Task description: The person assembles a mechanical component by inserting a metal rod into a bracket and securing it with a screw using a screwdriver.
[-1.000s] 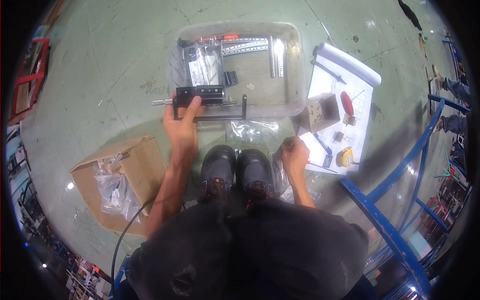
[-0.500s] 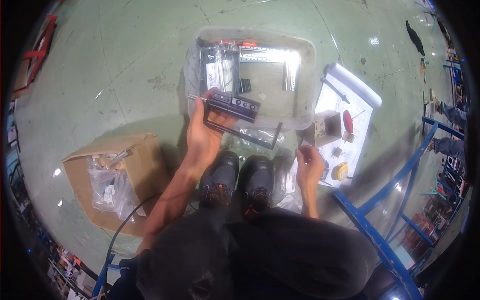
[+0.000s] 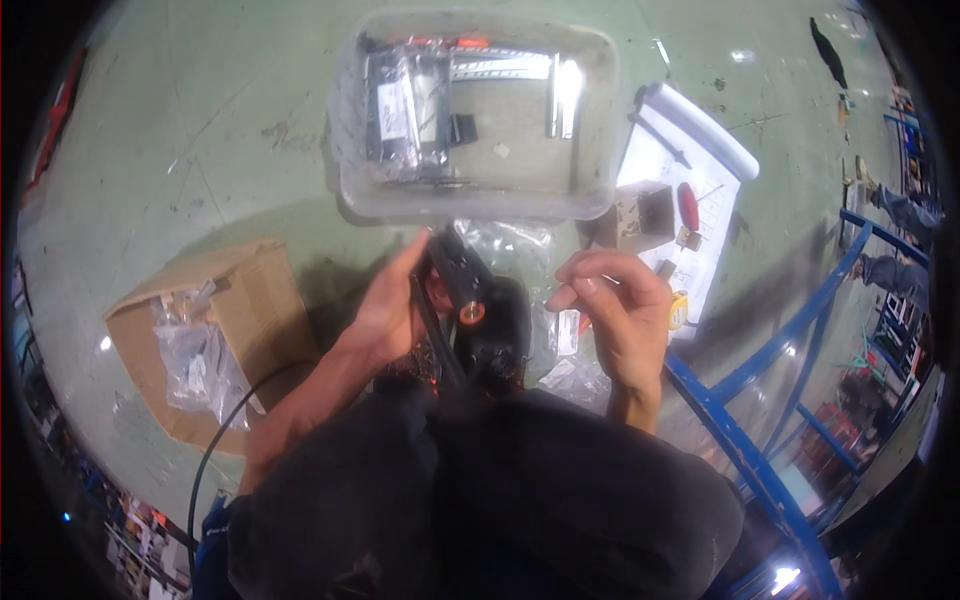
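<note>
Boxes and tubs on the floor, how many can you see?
2. A clear plastic tub of parts sits straight ahead on the floor. An open cardboard box holding plastic bags lies to the left, beside the left hand. Others may be hidden out of view.

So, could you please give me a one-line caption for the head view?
Left hand holds a black part below a clear bin; right hand pinches something small.
</note>
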{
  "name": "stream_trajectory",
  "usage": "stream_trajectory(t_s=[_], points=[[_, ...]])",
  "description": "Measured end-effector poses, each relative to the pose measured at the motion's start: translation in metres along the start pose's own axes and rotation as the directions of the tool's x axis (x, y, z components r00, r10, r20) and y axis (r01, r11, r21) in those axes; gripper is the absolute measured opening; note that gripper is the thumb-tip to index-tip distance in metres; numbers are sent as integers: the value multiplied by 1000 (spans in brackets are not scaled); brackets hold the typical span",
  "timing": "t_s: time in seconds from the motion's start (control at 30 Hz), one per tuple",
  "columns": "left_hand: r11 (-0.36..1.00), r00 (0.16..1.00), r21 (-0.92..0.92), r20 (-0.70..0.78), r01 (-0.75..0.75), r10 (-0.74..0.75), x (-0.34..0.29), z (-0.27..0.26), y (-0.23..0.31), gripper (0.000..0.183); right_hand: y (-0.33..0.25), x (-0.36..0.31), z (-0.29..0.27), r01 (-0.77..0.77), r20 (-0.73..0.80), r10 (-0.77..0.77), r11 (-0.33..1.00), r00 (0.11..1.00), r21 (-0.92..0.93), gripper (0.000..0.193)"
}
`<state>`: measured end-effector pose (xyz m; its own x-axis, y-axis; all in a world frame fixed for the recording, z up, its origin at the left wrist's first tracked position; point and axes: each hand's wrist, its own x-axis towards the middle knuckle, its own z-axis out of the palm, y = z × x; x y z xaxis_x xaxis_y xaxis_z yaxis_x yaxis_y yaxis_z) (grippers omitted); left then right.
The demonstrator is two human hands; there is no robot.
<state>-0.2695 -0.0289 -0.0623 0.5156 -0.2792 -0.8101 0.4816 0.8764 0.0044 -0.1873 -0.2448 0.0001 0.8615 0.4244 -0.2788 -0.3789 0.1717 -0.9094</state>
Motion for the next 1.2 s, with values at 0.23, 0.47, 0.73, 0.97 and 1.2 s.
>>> stream_trajectory(t_s=[0.23, 0.47, 0.73, 0.97, 1.2], points=[[974, 979, 101, 17, 201, -204, 13, -40, -30, 42, 17, -14, -4, -249, 259, 311, 937, 914, -245, 19], [944, 956, 149, -23, 294, -294, 40, -50, -31, 42, 18, -41, -8, -426, -21, 429, 889, 903, -167, 17], [947, 960, 159, -8, 279, -282, 54, -46, -22, 44, 39, -49, -10, -447, 13, 447, 895, 895, -12, 18], [932, 944, 157, -11, 326, -329, 48, -57, -26, 42, 33, 12, -9, -214, 3, 228, 918, 974, -333, 14], [941, 956, 172, -3, 290, -294, 26, -38, -10, 37, 88, 167, -8, 375, 353, -147, 524, 924, -765, 33]])
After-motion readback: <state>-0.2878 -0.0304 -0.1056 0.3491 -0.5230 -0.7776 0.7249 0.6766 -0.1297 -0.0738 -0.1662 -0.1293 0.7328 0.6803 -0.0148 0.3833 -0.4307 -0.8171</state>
